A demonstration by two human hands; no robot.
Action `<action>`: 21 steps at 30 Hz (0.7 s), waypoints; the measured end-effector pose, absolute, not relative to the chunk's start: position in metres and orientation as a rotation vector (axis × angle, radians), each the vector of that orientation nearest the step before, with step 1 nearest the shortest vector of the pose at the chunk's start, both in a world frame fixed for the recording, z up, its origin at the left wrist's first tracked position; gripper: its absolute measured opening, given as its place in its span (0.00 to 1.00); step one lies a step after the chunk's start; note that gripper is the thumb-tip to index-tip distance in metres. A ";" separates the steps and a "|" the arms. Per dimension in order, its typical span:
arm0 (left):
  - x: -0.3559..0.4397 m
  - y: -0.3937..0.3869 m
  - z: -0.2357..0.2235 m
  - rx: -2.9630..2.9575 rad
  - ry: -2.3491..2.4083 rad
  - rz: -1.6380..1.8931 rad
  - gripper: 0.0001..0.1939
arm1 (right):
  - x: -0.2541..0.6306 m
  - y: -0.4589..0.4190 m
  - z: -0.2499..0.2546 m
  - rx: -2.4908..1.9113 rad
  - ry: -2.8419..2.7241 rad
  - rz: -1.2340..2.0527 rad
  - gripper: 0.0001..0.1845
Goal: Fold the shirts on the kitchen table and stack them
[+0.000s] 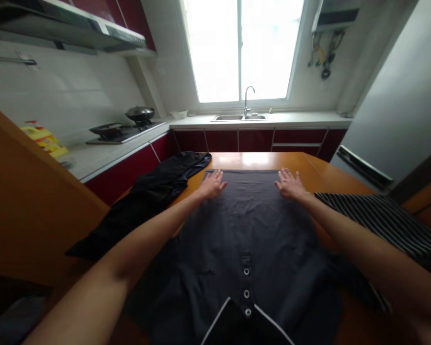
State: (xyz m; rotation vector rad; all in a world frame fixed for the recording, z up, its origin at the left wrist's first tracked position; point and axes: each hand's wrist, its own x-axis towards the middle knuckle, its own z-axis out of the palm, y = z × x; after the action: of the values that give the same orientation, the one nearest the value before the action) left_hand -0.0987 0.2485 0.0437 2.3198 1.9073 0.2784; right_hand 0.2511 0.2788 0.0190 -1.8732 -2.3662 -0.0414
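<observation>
A dark grey-blue polo shirt (pixel 249 215) lies spread on the wooden table (pixel 319 172), its hem at the far side. The black collar with white edging and the buttoned placket are nearest me. My left hand (pixel 212 185) rests on the shirt's far left corner, fingers stretched out. On the far right corner lies my right hand (pixel 290 185), flat with its fingers spread. Neither hand grips the cloth. The shirt's sleeves fall in shadow at both sides and are hard to make out.
Dark clothing (pixel 154 191) is heaped at the table's left. A black-and-white striped garment (pixel 384 220) lies on the right. Beyond are a sink (pixel 230 117), a stove with a lidded wok (pixel 140 114), a yellow bottle (pixel 45 139) and a fridge (pixel 395 120).
</observation>
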 end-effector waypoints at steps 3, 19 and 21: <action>-0.070 0.180 0.037 2.519 1.518 0.114 0.29 | 0.216 0.214 0.023 -1.628 -2.454 0.079 0.34; -0.021 -0.077 0.065 2.608 1.143 0.321 0.27 | 0.252 0.038 0.061 -1.443 -2.191 0.340 0.21; -0.006 -0.105 0.070 2.664 0.985 0.314 0.32 | 0.277 0.037 0.076 -1.523 -2.059 0.379 0.16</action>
State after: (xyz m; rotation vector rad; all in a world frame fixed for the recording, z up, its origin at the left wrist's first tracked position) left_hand -0.0059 -0.1046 0.0697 2.6636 0.9845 0.3143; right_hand 0.2771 0.0374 0.0756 -1.5234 -2.0595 0.3789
